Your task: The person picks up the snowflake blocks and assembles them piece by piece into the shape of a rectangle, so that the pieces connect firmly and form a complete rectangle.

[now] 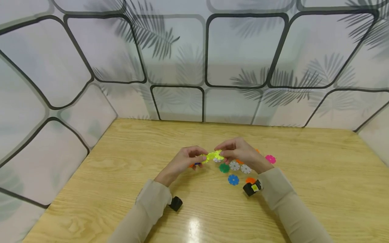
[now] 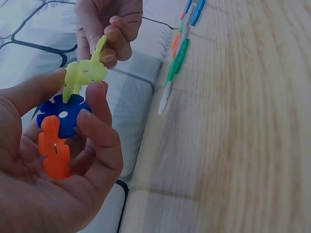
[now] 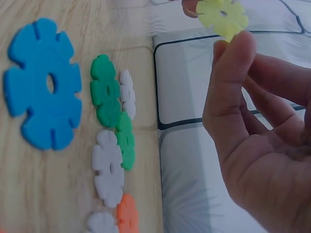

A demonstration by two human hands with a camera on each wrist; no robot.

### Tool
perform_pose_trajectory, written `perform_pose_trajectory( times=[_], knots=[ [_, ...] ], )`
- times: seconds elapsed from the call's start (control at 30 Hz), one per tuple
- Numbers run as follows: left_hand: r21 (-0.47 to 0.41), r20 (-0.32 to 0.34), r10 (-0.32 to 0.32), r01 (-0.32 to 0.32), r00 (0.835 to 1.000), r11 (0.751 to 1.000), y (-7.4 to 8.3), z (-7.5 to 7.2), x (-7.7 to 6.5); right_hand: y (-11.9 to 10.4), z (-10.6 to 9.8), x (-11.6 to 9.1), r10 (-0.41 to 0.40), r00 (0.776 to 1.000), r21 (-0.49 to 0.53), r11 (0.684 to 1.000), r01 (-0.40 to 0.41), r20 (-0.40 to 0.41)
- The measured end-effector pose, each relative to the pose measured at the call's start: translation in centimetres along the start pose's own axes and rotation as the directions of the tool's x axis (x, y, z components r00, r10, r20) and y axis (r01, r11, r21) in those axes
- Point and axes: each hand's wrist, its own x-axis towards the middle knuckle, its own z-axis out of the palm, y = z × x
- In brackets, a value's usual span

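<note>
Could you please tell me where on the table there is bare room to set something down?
The table is bare left of the left sleeve, between it and the right sleeve, and right of the pink disc. It is crowded around the right hand, with blue, green, white and orange discs.

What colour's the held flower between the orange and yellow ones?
The flower is dark blue, clearest in the left wrist view.

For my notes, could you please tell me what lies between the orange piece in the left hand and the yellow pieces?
The left wrist view shows a dark blue piece between the orange piece and the yellow pieces.
</note>
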Motion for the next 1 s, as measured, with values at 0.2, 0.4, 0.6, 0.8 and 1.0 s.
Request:
perform_pose_trajectory(
  times=[0.2, 0.4, 0.6, 0.8, 1.0],
  knots=[
    [-0.008, -0.019, -0.007, 0.007, 1.000, 1.000, -0.2, 0.1, 0.2, 0.1, 0.0, -0.1, 0.024, 1.000, 0.024, 0.999, -0.024, -0.003],
    [-0.021, -0.001, -0.008, 0.008, 1.000, 1.000, -0.7, 0.2, 0.4, -0.1, 0.4, -0.2, 0.048, 0.997, 0.018, 0.999, -0.047, -0.058],
    [-0.040, -0.014, -0.004, 0.004, 1.000, 0.999, -0.6, 0.4, 0.4, -0.3, 0.9, -0.1, 0.056, 0.993, 0.039, 0.998, -0.052, -0.106],
    [-0.059, -0.034, 0.009, -0.011, 0.999, 0.998, -0.7, 0.5, 0.3, -0.5, 1.2, 0.1, 0.039, 0.992, 0.013, 0.999, -0.037, -0.119],
    [-0.055, -0.058, 0.006, -0.009, 0.998, 0.998, -0.5, 0.7, 0.2, -0.8, 1.4, 0.2, 0.032, 0.992, -0.016, 0.999, -0.034, -0.123]
  ],
)
